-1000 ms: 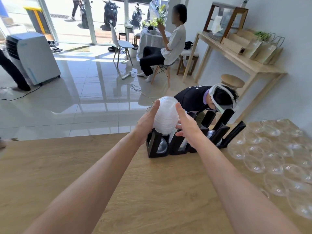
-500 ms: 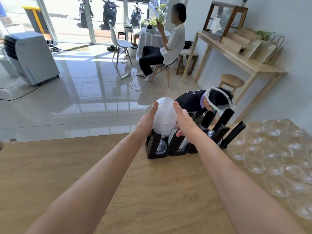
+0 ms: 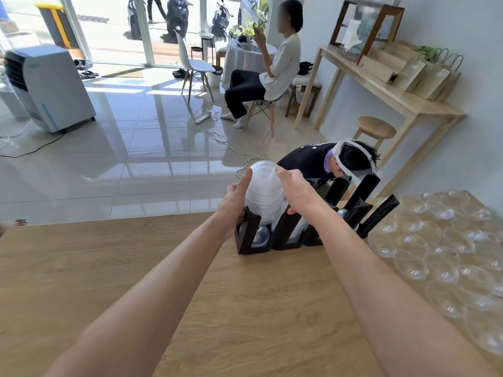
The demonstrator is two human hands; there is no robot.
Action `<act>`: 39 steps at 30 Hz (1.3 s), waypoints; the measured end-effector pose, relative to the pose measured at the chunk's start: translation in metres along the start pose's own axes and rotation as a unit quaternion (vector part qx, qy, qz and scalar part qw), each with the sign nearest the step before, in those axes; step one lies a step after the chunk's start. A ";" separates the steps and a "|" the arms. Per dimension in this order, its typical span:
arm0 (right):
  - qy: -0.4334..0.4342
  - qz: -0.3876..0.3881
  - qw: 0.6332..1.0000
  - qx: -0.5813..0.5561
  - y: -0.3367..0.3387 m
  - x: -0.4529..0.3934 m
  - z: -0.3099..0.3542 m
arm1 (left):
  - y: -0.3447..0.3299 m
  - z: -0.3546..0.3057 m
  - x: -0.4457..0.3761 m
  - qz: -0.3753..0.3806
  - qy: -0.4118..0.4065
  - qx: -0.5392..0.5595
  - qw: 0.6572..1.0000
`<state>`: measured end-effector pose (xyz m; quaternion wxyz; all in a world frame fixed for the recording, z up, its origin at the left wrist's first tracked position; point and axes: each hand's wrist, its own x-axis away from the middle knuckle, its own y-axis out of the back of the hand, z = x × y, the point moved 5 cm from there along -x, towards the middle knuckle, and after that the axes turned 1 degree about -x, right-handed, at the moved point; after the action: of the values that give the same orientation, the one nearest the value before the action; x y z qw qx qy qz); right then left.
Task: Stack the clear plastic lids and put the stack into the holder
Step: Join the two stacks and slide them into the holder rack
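A stack of clear domed plastic lids (image 3: 263, 190) stands with its lower end inside the leftmost slot of a black slotted holder (image 3: 248, 233) at the far edge of the wooden counter. My left hand (image 3: 234, 204) grips the stack's left side, thumb up along it. My right hand (image 3: 298, 190) presses on its right side from above. The holder's other slots (image 3: 356, 205) lean away to the right, with some clear lids low inside them.
Many loose clear lids (image 3: 446, 246) lie spread over the right part of the wooden counter (image 3: 245, 295). Just beyond the holder a person wearing a white headset (image 3: 351, 161) bends low. Another person sits on a chair (image 3: 272, 74) farther back on the tiled floor.
The lid stack has gone down between both hands and deeper into the leftmost slot; both hands have lowered with it.
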<state>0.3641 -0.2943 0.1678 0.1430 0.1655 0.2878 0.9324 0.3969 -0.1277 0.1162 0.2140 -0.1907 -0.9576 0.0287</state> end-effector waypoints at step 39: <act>0.091 0.047 0.974 0.200 -0.009 -0.016 -0.017 | 0.012 0.079 -0.034 0.059 -0.020 -0.031 0.998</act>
<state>0.3736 -0.3016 0.1457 0.0359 0.1182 0.4722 0.8728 0.3966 -0.1275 0.0297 0.1868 -0.2532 -0.9491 0.0151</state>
